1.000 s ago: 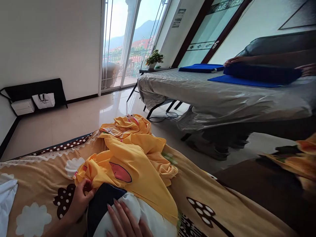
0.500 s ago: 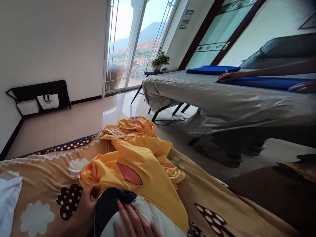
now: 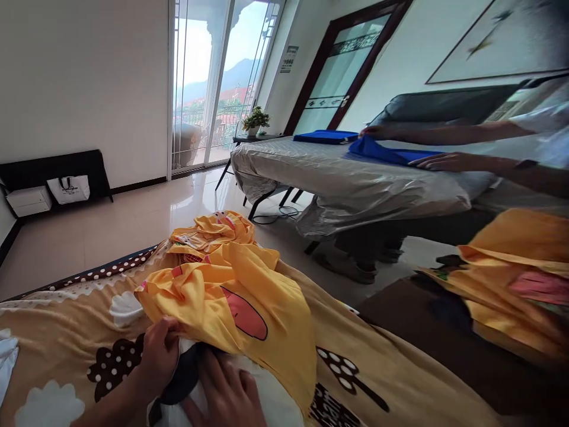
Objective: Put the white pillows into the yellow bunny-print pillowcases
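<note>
At the lower centre lies a yellow pillowcase (image 3: 284, 314) with a pink printed oval. Its open edge lies over the end of a white-and-dark pillow (image 3: 280, 385). My left hand (image 3: 157, 350) is closed, pinching the edge of the pillowcase at the pillow's left side. On top of the pillow, my right hand (image 3: 229, 391) presses with bent fingers gripping it; the fingertips go out of sight under the yellow cloth. Beyond the pillowcase, more crumpled yellow printed cloth (image 3: 216, 231) is bunched on the tan patterned bedding (image 3: 400, 367).
A co-worker's hands (image 3: 440, 161) handle blue cloth (image 3: 382, 151) on a plastic-covered table (image 3: 347, 178) at the right. Another yellow cloth (image 3: 528, 261) shows at the right edge. White cloth (image 3: 6, 362) lies at the far left. A cable (image 3: 278, 216) runs along the floor.
The view has turned to the right. My right hand's fingers have moved forward under the pillowcase edge, which covers more of the pillow. The co-worker has lifted part of the blue cloth.
</note>
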`<state>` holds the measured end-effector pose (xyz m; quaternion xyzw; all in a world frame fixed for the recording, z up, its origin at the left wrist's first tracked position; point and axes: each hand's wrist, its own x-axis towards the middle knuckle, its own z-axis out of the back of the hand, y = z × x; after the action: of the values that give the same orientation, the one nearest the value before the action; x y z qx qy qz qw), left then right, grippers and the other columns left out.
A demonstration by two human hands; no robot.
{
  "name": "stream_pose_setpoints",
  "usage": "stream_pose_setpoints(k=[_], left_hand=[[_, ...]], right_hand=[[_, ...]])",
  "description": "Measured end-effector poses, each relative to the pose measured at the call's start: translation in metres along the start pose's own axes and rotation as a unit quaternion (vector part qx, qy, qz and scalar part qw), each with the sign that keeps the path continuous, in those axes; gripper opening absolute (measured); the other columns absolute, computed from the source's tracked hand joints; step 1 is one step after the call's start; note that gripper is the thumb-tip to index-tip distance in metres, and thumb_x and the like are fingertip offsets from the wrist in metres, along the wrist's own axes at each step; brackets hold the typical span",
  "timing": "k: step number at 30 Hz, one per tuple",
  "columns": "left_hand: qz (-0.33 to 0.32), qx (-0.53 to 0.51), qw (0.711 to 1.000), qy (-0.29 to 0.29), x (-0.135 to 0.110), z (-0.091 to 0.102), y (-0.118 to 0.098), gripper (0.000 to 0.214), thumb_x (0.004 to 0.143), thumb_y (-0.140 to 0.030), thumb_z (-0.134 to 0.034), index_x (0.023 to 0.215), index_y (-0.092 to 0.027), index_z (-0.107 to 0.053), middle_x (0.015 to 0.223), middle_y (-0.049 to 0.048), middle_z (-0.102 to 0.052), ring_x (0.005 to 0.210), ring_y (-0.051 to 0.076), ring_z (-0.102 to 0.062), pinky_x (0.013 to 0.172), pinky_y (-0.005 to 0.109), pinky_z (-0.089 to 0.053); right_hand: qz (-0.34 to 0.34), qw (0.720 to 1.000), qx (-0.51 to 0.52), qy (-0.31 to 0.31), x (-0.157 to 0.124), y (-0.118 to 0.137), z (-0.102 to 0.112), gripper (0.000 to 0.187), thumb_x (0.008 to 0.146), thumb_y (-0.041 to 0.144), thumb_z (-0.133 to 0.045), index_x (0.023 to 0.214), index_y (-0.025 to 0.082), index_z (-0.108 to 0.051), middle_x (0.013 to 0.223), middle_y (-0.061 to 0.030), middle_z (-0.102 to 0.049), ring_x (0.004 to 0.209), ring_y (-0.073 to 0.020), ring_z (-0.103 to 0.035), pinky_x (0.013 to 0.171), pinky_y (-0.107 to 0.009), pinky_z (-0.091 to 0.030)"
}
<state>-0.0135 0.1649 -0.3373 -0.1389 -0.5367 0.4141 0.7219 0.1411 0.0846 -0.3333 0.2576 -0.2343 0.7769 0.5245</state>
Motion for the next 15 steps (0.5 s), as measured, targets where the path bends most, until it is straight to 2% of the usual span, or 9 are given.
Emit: stream_pose_setpoints(k=[4, 8, 11, 15], left_hand=[[-0.063, 0.057, 0.996, -0.012, 0.004, 0.003, -0.001, 0.024, 0.071, -0.003, -0.045, 0.084, -0.023, -0.052, 0.064, -0.0068, -0.062, 0.055, 0.009, -0.061, 0.056, 0.016, -0.047], [-0.080, 0.102, 0.991, -0.009, 0.000, 0.007, 0.009, 0.021, 0.075, -0.004, -0.047, 0.084, -0.023, -0.051, 0.066, -0.0055, -0.062, 0.058, 0.010, -0.062, 0.056, 0.018, -0.048], [-0.068, 0.113, 0.991, -0.005, -0.007, 0.005, 0.015, 0.018, 0.076, -0.006, -0.047, 0.083, -0.022, -0.050, 0.068, -0.0035, -0.063, 0.061, 0.012, -0.063, 0.058, 0.020, -0.049], [-0.035, 0.102, 0.994, 0.001, -0.012, -0.002, 0.018, 0.015, 0.077, -0.008, -0.044, 0.079, -0.022, -0.048, 0.066, -0.0024, -0.062, 0.058, 0.013, -0.061, 0.056, 0.022, -0.048]], right_hand=[[-0.106, 0.990, 0.079, 0.058, 0.032, 0.007, -0.020, 0.030, 0.084, 0.047, -0.061, 0.106, 0.028, -0.066, 0.103, -0.0011, -0.072, 0.094, -0.0255, -0.060, 0.085, -0.041, -0.035], [-0.152, 0.981, 0.113, 0.038, 0.045, 0.005, -0.034, 0.021, 0.088, 0.043, -0.058, 0.098, 0.026, -0.066, 0.095, -0.0018, -0.073, 0.093, -0.0256, -0.062, 0.086, -0.041, -0.037], [-0.105, 0.987, 0.123, -0.005, 0.034, 0.000, -0.029, 0.021, 0.092, 0.038, -0.051, 0.100, 0.024, -0.065, 0.095, -0.0012, -0.073, 0.091, -0.0207, -0.064, 0.088, -0.038, -0.038], [0.041, 0.996, 0.015, -0.076, -0.012, -0.001, -0.021, 0.034, 0.089, 0.030, -0.051, 0.118, 0.017, -0.062, 0.113, -0.0082, -0.071, 0.108, -0.0218, -0.063, 0.098, -0.037, -0.039]])
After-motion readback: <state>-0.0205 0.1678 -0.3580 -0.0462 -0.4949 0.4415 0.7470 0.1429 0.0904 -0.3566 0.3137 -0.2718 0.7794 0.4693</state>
